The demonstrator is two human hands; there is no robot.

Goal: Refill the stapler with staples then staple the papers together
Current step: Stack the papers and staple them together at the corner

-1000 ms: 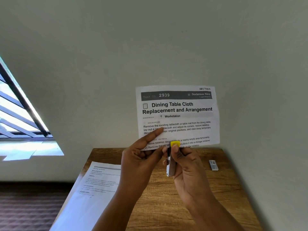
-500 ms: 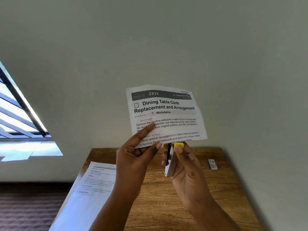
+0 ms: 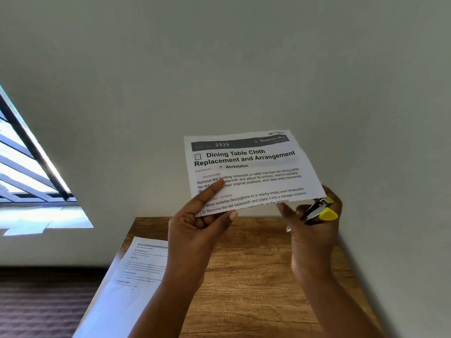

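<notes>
A person's left hand [image 3: 197, 228] pinches the lower left edge of the printed papers [image 3: 246, 172], thumb on the front and fingers curled behind, holding them up in front of the pale wall at the centre of the frame. The right hand [image 3: 310, 220], at centre right, is wrapped around a small stapler [image 3: 319, 211] with a yellow tip, whose mouth meets the lower right corner of the papers. Whether the corner sits fully between the jaws cannot be told. Below, a second sheet [image 3: 136, 269] lies on the wooden table [image 3: 256, 289], overhanging its left edge at lower left.

The risk appears to lie in stapling in mid-air. With nothing firm behind the papers, a squeeze could push the corner aside, so the staple catches only the very edge or tears out. Held at the far side only, the papers could also fan apart and leave a page unfastened. A poorly seated refill might jam.
</notes>
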